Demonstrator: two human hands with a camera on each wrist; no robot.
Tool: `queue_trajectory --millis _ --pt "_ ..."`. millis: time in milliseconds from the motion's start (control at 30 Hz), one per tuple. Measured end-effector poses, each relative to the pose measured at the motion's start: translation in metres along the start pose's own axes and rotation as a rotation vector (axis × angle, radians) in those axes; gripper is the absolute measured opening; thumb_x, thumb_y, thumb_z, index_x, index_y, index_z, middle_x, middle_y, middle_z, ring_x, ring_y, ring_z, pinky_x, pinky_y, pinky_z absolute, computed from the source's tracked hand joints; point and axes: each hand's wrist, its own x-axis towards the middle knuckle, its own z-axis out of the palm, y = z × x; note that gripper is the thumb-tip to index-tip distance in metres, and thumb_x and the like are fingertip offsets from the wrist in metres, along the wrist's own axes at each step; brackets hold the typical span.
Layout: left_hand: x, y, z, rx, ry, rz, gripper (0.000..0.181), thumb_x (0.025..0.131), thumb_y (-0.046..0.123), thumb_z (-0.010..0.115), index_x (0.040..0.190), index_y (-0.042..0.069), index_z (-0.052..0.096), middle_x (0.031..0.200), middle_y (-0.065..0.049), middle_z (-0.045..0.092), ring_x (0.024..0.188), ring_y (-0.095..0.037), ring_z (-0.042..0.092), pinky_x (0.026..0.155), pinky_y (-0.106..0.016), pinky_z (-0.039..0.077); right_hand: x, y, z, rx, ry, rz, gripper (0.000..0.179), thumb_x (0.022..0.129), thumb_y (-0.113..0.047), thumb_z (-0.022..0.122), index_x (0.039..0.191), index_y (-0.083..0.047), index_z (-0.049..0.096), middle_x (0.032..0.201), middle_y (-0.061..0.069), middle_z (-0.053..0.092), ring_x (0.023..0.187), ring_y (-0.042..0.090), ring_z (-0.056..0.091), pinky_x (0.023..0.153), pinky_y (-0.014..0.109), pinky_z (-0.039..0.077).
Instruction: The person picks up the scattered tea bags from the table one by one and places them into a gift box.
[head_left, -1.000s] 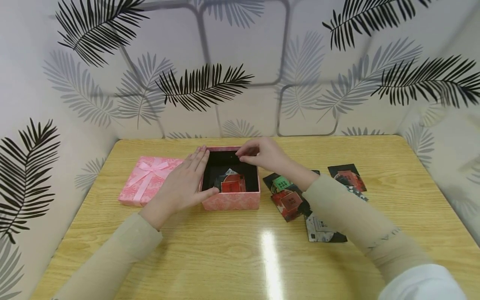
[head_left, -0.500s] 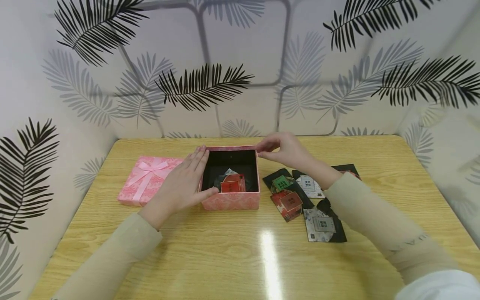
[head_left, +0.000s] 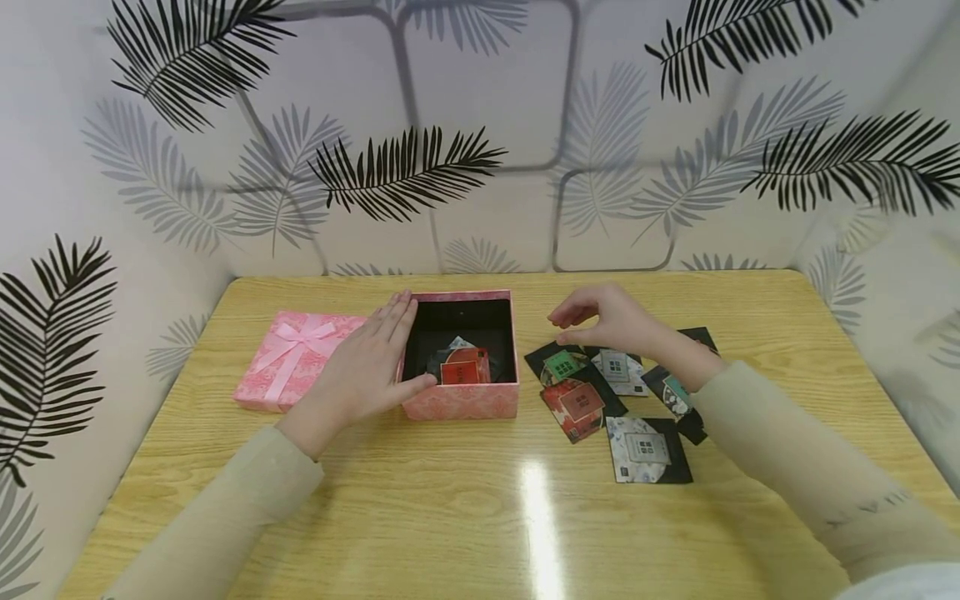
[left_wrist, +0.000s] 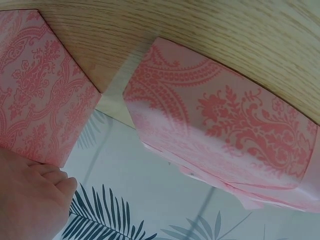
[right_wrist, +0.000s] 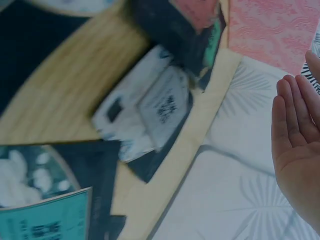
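My left hand [head_left: 366,364] rests with straight fingers along the left rim of an open pink patterned box [head_left: 461,406]. Inside its black interior lie small sachets, a red one [head_left: 463,371] on top. In the left wrist view, that hand [left_wrist: 32,195] touches the box's patterned side [left_wrist: 42,85]. My right hand [head_left: 617,321] hovers over the sachets on the table, fingers loosely bent and holding nothing. Below and around it are a green-labelled sachet [head_left: 562,364], a red one [head_left: 576,408], a white one [head_left: 620,369] and a teal-labelled one [head_left: 677,393].
The pink lid with a ribbon bow [head_left: 281,360] lies left of the box, partly behind my left hand. A grey-white sachet [head_left: 645,448] lies nearest me among the sachets. A patterned wall [head_left: 510,225] stands behind the wooden table [head_left: 420,508].
My right hand has moved from above the box, past its right rim, to over the sachets on the right. My left hand has stayed on the box.
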Motion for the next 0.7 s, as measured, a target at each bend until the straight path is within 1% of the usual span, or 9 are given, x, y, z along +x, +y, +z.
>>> queue_trajectory --millis 133,300,567,700 --pt "-0.001 0.001 -0.001 0.003 -0.005 -0.003 0.105 0.101 0.067 0.054 0.168 -0.004 0.016 0.179 -0.019 0.011 0.167 -0.034 0.013 0.136 -0.048 0.019 -0.011 0.011 0.002 -0.039 -0.043 0.020 0.033 0.091 -0.010 0.085 0.120 0.001 0.077 0.117 0.017 0.077 0.110 0.035 0.073 0.099 0.052 0.060" --pt "-0.001 0.002 0.000 0.004 -0.004 -0.001 0.105 0.100 0.064 0.057 0.168 -0.004 0.015 0.179 -0.019 0.011 0.167 -0.034 0.012 0.136 -0.048 0.019 -0.020 0.022 0.006 -0.104 -0.071 0.023 0.034 0.089 -0.011 0.087 0.120 -0.001 0.077 0.116 0.014 0.077 0.106 0.033 0.073 0.096 0.051 0.061" --pt "-0.001 0.002 0.000 -0.006 -0.010 -0.008 0.105 0.100 0.065 0.056 0.168 -0.003 0.015 0.179 -0.019 0.010 0.167 -0.034 0.012 0.136 -0.048 0.019 -0.030 0.035 0.010 -0.076 -0.109 0.069 0.033 0.089 -0.013 0.087 0.119 -0.004 0.077 0.116 0.013 0.076 0.107 0.031 0.074 0.095 0.046 0.062" --pt "-0.001 0.002 0.000 -0.004 -0.010 -0.010 0.105 0.100 0.065 0.056 0.168 -0.003 0.014 0.179 -0.018 0.010 0.167 -0.034 0.011 0.136 -0.048 0.019 -0.034 0.040 0.012 -0.077 -0.124 0.057 0.035 0.088 -0.014 0.088 0.120 -0.005 0.077 0.118 0.012 0.076 0.109 0.032 0.073 0.096 0.047 0.062"
